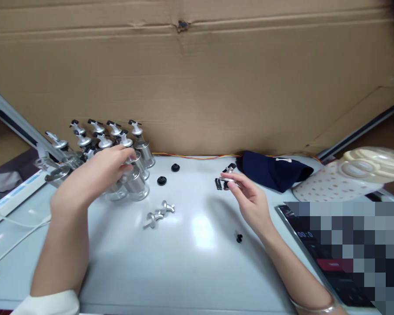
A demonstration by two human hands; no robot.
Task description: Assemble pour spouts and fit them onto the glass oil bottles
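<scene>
My left hand (113, 164) reaches into the cluster of bottles at the left, fingers curled at the top of a clear glass bottle (135, 186). The bottle's neck is hidden by the hand. Between thumb and fingers of my right hand (249, 199) is a silver pourer spout (227, 179) with a black flap on top and a dark ribbed stopper beneath. Just left of it lie small black flaps (218, 184). Two silver spout tops (154, 218) without black parts rest at mid-table. Two black ribbed stoppers (162, 180) sit behind them.
Several glass bottles with silver pourers (145, 151) crowd the left rear. A small black piece (239, 238) lies right of centre. A navy cap (272, 170), a dotted white container (328, 181) and a tablet showing a timer (302, 238) line the right. Cardboard (197, 87) closes the back.
</scene>
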